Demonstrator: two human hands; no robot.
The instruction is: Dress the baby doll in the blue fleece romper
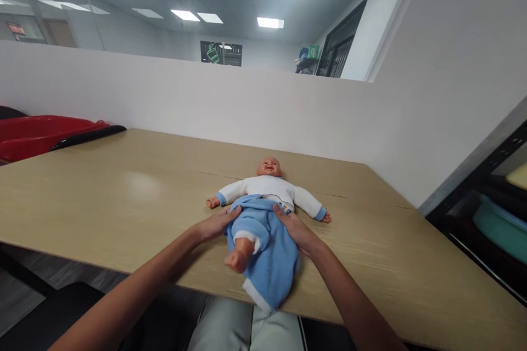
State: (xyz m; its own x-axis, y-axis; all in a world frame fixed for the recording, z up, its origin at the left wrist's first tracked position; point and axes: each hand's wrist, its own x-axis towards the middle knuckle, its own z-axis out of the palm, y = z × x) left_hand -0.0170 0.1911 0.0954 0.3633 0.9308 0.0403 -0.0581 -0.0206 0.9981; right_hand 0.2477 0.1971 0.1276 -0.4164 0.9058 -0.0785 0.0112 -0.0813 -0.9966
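Note:
A baby doll lies on its back on the table, head away from me and arms spread, in a white top with blue cuffs. Blue fleece pants with white hems cover its lower body. From one pant leg sticks a bare foot; the other leg lies flat toward the table's front edge, with no foot showing. My left hand is closed on the waist of the pants at the left side. At the right side of the waist, my right hand grips the fabric, thumb on top. Both hands' fingertips are partly hidden.
The doll rests on a wooden table against a white wall with a window above. A red plastic tub stands beyond the left end. At right is a black shelf holding a teal basin. A black chair is at lower left.

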